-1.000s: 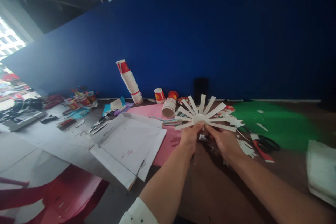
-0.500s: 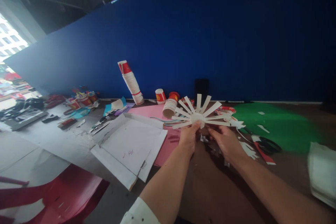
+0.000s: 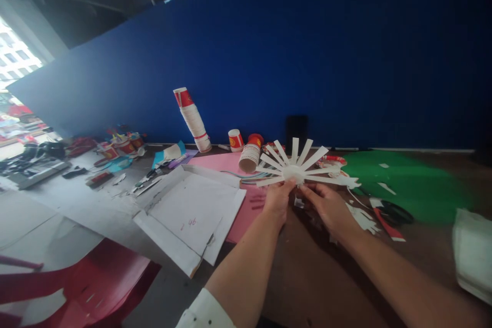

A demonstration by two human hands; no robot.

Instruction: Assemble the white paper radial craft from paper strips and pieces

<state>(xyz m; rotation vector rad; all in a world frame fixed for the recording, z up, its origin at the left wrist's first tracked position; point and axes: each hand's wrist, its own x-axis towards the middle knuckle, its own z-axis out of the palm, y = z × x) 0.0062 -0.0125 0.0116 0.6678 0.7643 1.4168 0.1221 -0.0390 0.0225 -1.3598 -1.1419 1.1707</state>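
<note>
Cut paper cup (image 3: 294, 170) rose slightly, tipped cup (image 3: 249, 157) just behind.

Dim, left-side daylight glare, warped edges

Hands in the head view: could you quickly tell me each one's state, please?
Left hand: closed on the paper fan.
Right hand: holding the same fan.

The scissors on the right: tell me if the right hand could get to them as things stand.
Probably yes. The scissors lie in the open just right of the right hand, with only flat paper scraps between, though that hand is busy with the splayed paper cup.
</note>
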